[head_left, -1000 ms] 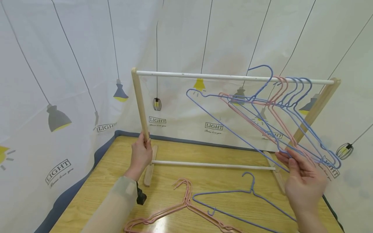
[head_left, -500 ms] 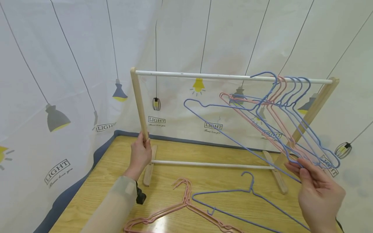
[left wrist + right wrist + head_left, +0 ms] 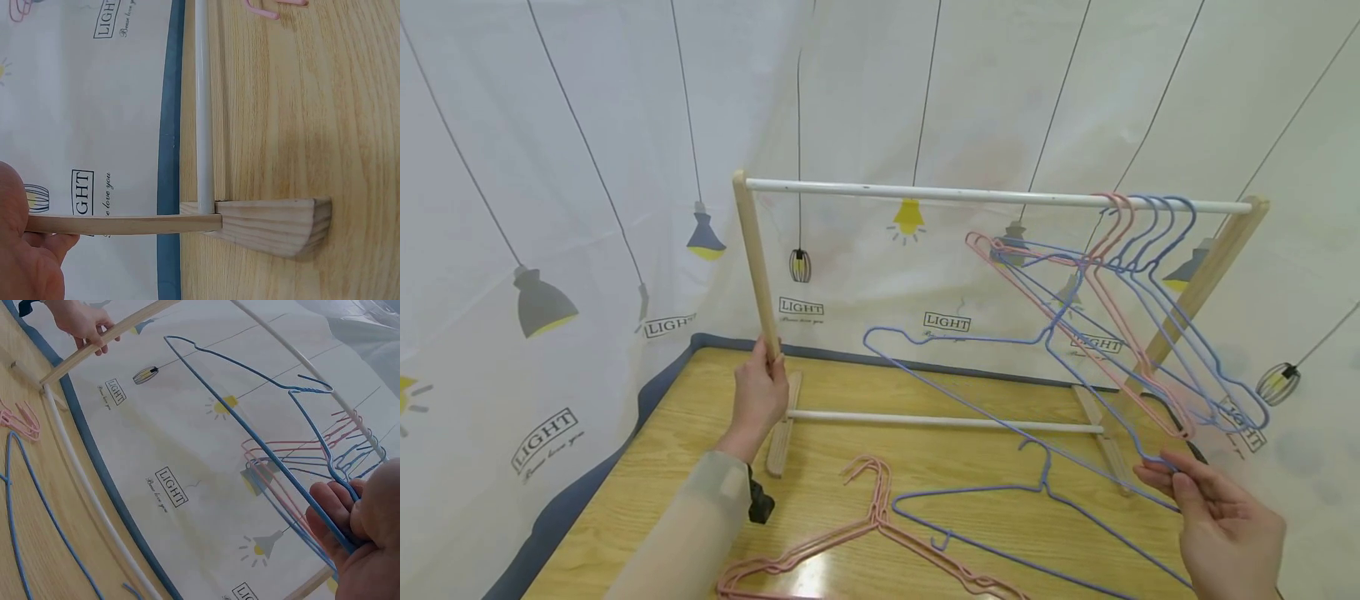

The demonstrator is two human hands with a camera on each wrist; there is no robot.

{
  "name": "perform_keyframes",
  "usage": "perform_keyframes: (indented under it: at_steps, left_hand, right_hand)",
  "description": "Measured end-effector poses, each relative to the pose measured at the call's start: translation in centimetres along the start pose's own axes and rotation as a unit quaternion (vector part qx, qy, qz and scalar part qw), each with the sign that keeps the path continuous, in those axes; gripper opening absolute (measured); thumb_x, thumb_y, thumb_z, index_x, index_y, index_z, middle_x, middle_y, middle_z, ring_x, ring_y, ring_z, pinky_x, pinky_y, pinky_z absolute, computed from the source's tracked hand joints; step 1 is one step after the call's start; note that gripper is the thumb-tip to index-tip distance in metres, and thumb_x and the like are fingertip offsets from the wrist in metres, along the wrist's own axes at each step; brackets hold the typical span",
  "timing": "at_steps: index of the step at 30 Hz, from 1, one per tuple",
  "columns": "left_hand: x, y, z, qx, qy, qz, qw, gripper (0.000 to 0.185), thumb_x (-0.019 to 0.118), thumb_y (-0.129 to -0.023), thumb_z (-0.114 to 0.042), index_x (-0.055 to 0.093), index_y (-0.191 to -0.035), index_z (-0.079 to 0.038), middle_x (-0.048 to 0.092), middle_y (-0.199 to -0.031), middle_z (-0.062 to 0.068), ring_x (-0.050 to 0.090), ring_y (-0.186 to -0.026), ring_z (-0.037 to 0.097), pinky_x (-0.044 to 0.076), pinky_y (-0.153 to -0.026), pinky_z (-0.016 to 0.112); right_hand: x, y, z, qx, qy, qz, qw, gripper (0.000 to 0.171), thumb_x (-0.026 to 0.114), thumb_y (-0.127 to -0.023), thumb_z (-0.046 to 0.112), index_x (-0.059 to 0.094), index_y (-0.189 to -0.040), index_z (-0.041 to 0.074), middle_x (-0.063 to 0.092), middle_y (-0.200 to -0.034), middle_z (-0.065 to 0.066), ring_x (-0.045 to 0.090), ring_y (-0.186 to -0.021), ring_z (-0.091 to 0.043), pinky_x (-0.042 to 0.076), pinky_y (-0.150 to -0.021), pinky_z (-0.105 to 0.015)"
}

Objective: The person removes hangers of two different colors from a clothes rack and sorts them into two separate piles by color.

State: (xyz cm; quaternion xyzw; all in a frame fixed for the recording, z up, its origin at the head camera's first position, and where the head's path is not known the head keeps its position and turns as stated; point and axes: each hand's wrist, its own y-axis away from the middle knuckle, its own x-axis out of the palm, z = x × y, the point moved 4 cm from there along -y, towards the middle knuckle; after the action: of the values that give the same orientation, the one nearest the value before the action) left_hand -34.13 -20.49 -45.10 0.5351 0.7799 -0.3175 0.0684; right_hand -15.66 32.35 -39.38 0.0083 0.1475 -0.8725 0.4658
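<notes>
The blue hanger (image 3: pixel 1000 375) hangs in the air below the rail (image 3: pixel 992 196), stretching left from the right hand (image 3: pixel 1225 525), which pinches its lower corner; the left hand (image 3: pixel 760 396) grips the rack's wooden post (image 3: pixel 756 258)

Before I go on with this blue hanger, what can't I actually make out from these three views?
- Blue hanger hook: in the head view it is lost among the hung hangers; whether it has cleared the rail is unclear.
- Right hand: cut by the head view's bottom edge.
- Pink hangers on the table: bottom edge cuts them; count unclear.
- Left hand: mostly outside the left wrist view; its hold on the post unseen there.
</notes>
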Motion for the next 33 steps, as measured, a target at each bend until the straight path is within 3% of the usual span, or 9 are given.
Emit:
perform_keyframes:
  at_steps: [12, 21, 24, 28, 33]
  left_hand:
    - [0.0, -0.1, -0.1, 0.002, -0.003, 0.000, 1.0000, 0.035, 0.055, -0.109, -0.002, 0.056, -0.144, -0.003, 0.070, -0.121, 0.029, 0.073, -0.095, 0.038, 0.058, -0.072, 0.051]
    - [-0.1, -0.1, -0.1, -0.008, -0.001, 0.007, 0.9999, 0.037, 0.052, -0.110, -0.003, 0.054, -0.146, -0.003, 0.069, -0.125, 0.029, 0.071, -0.094, 0.034, 0.057, -0.072, 0.047]
    - [-0.1, -0.1, -0.1, -0.010, 0.000, 0.008, 0.9999, 0.037, 0.052, -0.110, -0.003, 0.054, -0.147, -0.003, 0.069, -0.125, 0.029, 0.071, -0.094, 0.035, 0.057, -0.072, 0.047]
    - [-0.1, -0.1, 0.0, -0.012, 0.001, 0.009, 0.9999, 0.037, 0.053, -0.110, -0.004, 0.055, -0.147, -0.004, 0.069, -0.124, 0.029, 0.071, -0.092, 0.035, 0.057, -0.071, 0.047]
    - [0.0, -0.1, 0.1, -0.011, -0.003, 0.004, 0.9999, 0.036, 0.054, -0.109, -0.003, 0.056, -0.145, -0.005, 0.070, -0.121, 0.029, 0.071, -0.089, 0.036, 0.057, -0.072, 0.050]
  right_hand:
    - [-2.5, -0.2, -6.3, 0.073, 0.001, 0.044, 0.996, 0.028, 0.050, -0.109, -0.005, 0.067, -0.130, -0.011, 0.079, -0.089, 0.004, 0.076, -0.078, -0.008, 0.056, -0.075, -0.016]
    - [-3.8, -0.6, -9.6, 0.080, -0.047, 0.115, 0.989, 0.029, 0.050, -0.107, -0.009, 0.077, -0.115, -0.003, 0.080, -0.090, -0.003, 0.077, -0.079, -0.015, 0.060, -0.071, -0.027]
    - [-4.4, -0.7, -10.7, 0.092, -0.046, 0.150, 0.983, 0.034, 0.050, -0.107, -0.010, 0.080, -0.112, 0.006, 0.080, -0.091, -0.004, 0.078, -0.080, -0.017, 0.061, -0.071, -0.029]
    - [-5.2, -0.9, -12.3, 0.101, -0.041, 0.198, 0.974, 0.043, 0.052, -0.108, -0.006, 0.080, -0.104, 0.026, 0.080, -0.092, -0.006, 0.078, -0.083, -0.018, 0.061, -0.071, -0.029]
    - [-5.8, -1.2, -14.3, 0.079, -0.068, 0.255, 0.961, 0.037, 0.057, -0.108, 0.000, 0.080, -0.109, 0.029, 0.080, -0.098, -0.007, 0.077, -0.087, -0.017, 0.061, -0.073, -0.028]
